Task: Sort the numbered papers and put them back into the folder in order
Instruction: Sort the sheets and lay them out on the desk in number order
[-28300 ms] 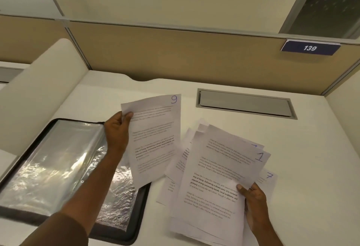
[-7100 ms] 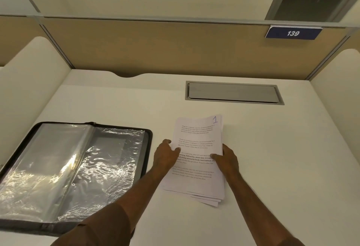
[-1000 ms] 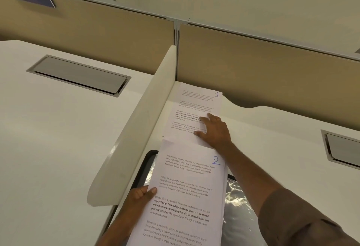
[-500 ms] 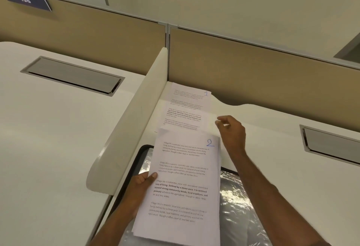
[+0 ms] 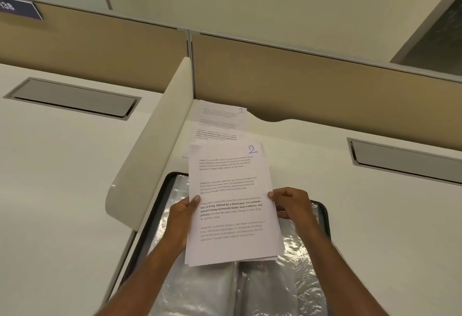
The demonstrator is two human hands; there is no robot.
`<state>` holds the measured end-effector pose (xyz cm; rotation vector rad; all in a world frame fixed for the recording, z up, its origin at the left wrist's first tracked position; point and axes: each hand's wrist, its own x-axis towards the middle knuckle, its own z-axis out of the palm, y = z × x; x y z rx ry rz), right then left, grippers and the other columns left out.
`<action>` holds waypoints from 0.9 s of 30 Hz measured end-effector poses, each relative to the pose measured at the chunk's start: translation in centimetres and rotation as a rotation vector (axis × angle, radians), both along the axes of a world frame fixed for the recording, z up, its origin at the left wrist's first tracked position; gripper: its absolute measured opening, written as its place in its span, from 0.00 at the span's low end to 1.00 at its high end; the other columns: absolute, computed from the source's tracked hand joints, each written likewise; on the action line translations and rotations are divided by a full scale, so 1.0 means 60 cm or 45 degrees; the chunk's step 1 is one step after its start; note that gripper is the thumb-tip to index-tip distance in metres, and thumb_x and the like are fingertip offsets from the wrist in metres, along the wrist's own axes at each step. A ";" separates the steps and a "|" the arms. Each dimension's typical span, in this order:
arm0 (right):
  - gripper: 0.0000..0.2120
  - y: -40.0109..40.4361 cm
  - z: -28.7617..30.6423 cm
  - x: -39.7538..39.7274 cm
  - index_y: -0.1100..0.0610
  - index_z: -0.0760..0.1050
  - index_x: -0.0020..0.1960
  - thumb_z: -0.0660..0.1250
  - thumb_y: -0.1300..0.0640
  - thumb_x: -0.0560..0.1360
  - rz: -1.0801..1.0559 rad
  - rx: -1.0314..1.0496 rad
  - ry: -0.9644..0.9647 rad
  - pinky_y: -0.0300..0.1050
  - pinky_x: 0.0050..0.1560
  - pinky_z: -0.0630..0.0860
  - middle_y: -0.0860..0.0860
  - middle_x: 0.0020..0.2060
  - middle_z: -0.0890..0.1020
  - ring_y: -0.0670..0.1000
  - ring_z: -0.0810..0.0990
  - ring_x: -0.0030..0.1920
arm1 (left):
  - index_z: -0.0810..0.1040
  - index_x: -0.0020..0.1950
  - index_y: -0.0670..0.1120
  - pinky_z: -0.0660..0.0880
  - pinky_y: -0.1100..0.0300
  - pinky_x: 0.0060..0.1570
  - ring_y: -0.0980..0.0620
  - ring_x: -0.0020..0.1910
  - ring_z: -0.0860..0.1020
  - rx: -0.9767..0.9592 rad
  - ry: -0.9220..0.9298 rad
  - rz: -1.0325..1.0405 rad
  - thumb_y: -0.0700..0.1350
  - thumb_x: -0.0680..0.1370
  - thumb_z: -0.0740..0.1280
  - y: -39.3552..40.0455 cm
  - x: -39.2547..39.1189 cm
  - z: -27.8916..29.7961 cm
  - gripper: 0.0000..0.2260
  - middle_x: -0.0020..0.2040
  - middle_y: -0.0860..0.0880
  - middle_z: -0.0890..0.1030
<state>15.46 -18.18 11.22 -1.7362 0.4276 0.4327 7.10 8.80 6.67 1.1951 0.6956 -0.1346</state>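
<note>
I hold a stack of printed papers [image 5: 232, 205] above the open folder, and its top sheet is marked 2. My left hand [image 5: 181, 218] grips the stack's left edge with the thumb on top. My right hand [image 5: 291, 203] pinches the right edge. The sheet marked 1 [image 5: 220, 120] lies flat on the desk beyond the stack, near the back panel. The black folder [image 5: 322, 218] with clear plastic sleeves lies open under the stack, partly hidden by it and by my arms.
A cream curved divider [image 5: 150, 155] runs along the left of the folder. Beige partition panels stand at the back. A grey cable hatch [image 5: 405, 160] is set in the desk to the right, and another hatch [image 5: 72, 99] lies in the neighbouring desk on the left.
My right hand left the sheet marked 1 on the desk, drew back and took hold of the stack's right edge. The stack now sits higher over the folder.
</note>
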 end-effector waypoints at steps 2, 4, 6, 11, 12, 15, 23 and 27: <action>0.05 -0.004 0.003 -0.010 0.63 0.83 0.46 0.76 0.62 0.73 -0.013 0.009 -0.008 0.50 0.40 0.83 0.57 0.41 0.87 0.58 0.87 0.41 | 0.83 0.57 0.41 0.79 0.38 0.56 0.37 0.50 0.85 0.020 -0.013 -0.006 0.45 0.82 0.67 -0.006 -0.002 0.002 0.10 0.51 0.41 0.86; 0.04 -0.008 0.008 -0.019 0.64 0.82 0.45 0.76 0.64 0.73 -0.032 0.029 -0.027 0.46 0.36 0.82 0.57 0.41 0.87 0.56 0.87 0.40 | 0.83 0.57 0.42 0.80 0.40 0.55 0.38 0.49 0.85 0.022 -0.032 -0.016 0.45 0.82 0.67 -0.013 -0.006 0.006 0.10 0.51 0.41 0.86; 0.05 -0.012 0.011 -0.025 0.65 0.82 0.46 0.76 0.65 0.73 -0.059 0.034 -0.050 0.44 0.34 0.81 0.58 0.41 0.87 0.54 0.86 0.38 | 0.83 0.58 0.42 0.81 0.42 0.53 0.39 0.49 0.85 0.026 -0.061 -0.042 0.45 0.82 0.67 -0.017 -0.011 0.012 0.10 0.52 0.42 0.86; 0.04 -0.019 0.015 -0.032 0.67 0.82 0.46 0.75 0.67 0.73 -0.085 0.031 -0.107 0.44 0.35 0.83 0.59 0.40 0.87 0.55 0.86 0.38 | 0.83 0.58 0.42 0.81 0.43 0.53 0.39 0.50 0.85 0.049 -0.098 -0.103 0.44 0.81 0.67 -0.014 -0.020 0.017 0.09 0.52 0.42 0.86; 0.04 -0.021 0.016 -0.033 0.67 0.82 0.46 0.75 0.66 0.73 -0.085 0.026 -0.120 0.43 0.35 0.82 0.59 0.40 0.87 0.55 0.86 0.38 | 0.83 0.58 0.42 0.81 0.43 0.52 0.39 0.50 0.85 0.068 -0.087 -0.111 0.44 0.81 0.67 -0.010 -0.019 0.015 0.09 0.52 0.43 0.86; 0.04 -0.029 0.017 -0.035 0.67 0.82 0.47 0.74 0.66 0.74 -0.091 0.017 -0.142 0.42 0.35 0.83 0.59 0.41 0.87 0.55 0.86 0.38 | 0.83 0.57 0.42 0.82 0.45 0.49 0.39 0.48 0.85 0.097 -0.058 -0.133 0.43 0.82 0.67 0.001 -0.017 0.011 0.09 0.51 0.42 0.87; 0.04 -0.036 -0.008 -0.045 0.67 0.83 0.47 0.75 0.67 0.73 -0.087 0.015 -0.096 0.44 0.36 0.83 0.60 0.43 0.87 0.54 0.86 0.38 | 0.83 0.53 0.40 0.83 0.52 0.38 0.40 0.44 0.86 0.212 -0.023 -0.303 0.39 0.80 0.68 0.014 -0.022 0.009 0.05 0.47 0.42 0.87; 0.02 -0.027 -0.029 -0.056 0.63 0.82 0.44 0.75 0.66 0.73 -0.087 0.001 -0.085 0.47 0.39 0.84 0.59 0.43 0.87 0.54 0.86 0.39 | 0.83 0.53 0.40 0.84 0.50 0.39 0.40 0.43 0.86 0.247 -0.003 -0.286 0.38 0.80 0.69 0.021 -0.024 0.001 0.04 0.46 0.41 0.87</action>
